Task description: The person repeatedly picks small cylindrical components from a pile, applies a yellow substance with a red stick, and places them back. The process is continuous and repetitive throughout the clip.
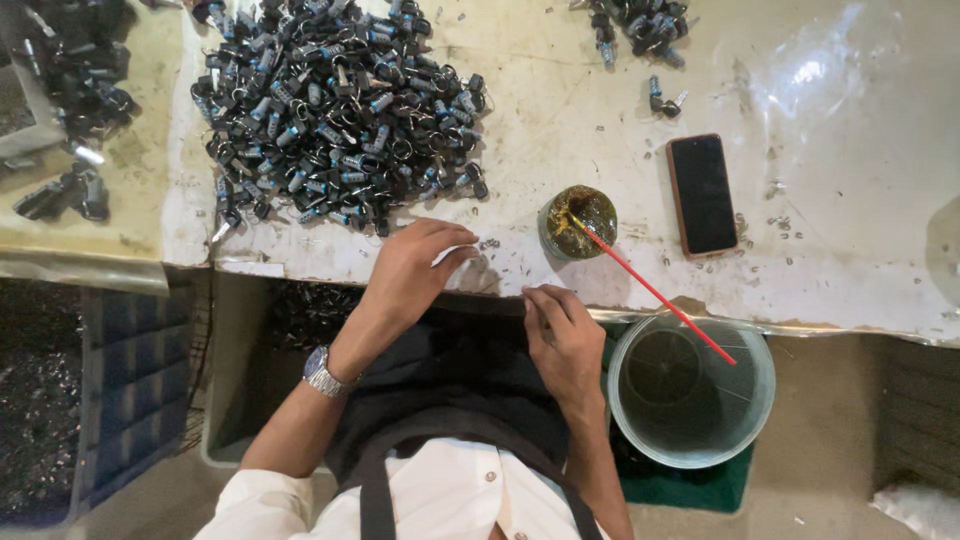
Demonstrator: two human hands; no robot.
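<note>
Locks (335, 105) heaped on bench (560, 110), above hands | left hand (410, 270) curled at bench edge, fingers together, contents not visible | right hand (562, 335) pinching, item unclear | grease pot (578, 222) with red stick (655, 292) close for dipping | bucket (692, 390) below edge | phone (702, 195) aside

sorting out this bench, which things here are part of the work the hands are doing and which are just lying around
In the work:
left hand and right hand at the table edge
big pile of small black and silver parts
small tub of dark grease with red stick

Lying about:
phone
clear bucket
smaller pile of parts
</note>
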